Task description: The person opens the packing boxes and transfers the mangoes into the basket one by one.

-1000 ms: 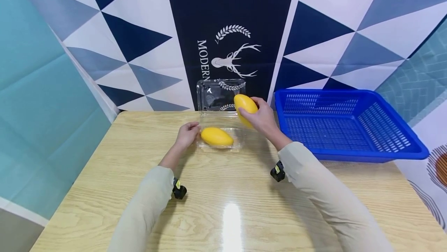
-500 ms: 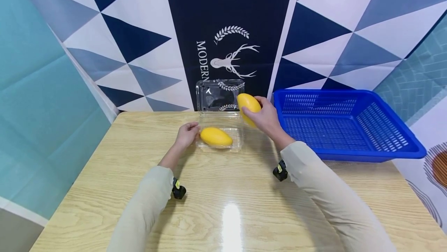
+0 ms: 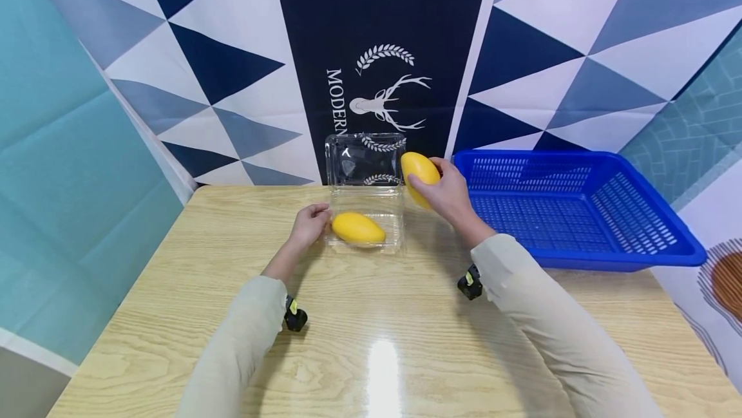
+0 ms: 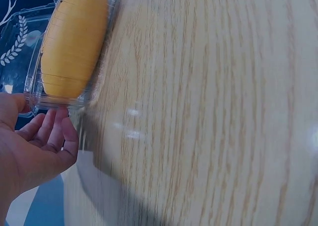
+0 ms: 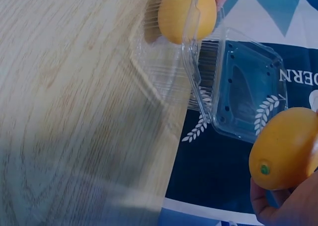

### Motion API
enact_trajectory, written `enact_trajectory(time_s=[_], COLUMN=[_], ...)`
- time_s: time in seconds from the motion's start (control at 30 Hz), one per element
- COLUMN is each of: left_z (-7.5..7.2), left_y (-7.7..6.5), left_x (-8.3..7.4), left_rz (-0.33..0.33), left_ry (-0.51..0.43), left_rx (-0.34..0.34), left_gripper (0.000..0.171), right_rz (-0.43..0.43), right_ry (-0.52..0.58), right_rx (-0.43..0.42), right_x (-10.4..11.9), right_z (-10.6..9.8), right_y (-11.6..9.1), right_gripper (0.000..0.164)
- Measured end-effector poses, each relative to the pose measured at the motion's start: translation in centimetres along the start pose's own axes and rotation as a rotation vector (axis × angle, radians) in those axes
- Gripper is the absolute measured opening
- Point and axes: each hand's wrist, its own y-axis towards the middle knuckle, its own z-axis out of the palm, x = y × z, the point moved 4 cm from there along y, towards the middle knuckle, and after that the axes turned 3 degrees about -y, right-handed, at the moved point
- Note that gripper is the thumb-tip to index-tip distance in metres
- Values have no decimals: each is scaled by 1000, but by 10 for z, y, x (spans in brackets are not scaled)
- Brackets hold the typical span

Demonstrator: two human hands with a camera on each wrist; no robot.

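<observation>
You work in what looks like a cloth-screened recording booth; whether it stands in a home or a lab cannot be told. Creased patterned cloth [image 3: 249,64] hangs across the top of your frame, teal cloth [image 3: 75,167] walls its left, a wood-grain table [image 3: 342,315] spans the bottom, and black wrist cameras [image 3: 297,319] sit at lower centre.

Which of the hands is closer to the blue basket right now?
Right. The right hand, holding a yellow fruit, is by the left side of the blue basket. The left hand is farther left, at the clear container's left end.
</observation>
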Motion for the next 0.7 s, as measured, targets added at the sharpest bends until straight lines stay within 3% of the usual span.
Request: enact_trajectory(time_s=[0.7], left_z=[0], left_y=[-1], left_x=[0], left_rz=[6], left_ry=[-1], left_rx=[20], left_gripper=[40], right_rz=[35], right_ry=[-40], right_rx=[5], right_x=[-5], right_z=[-17], right_y=[1], right_gripper=[72])
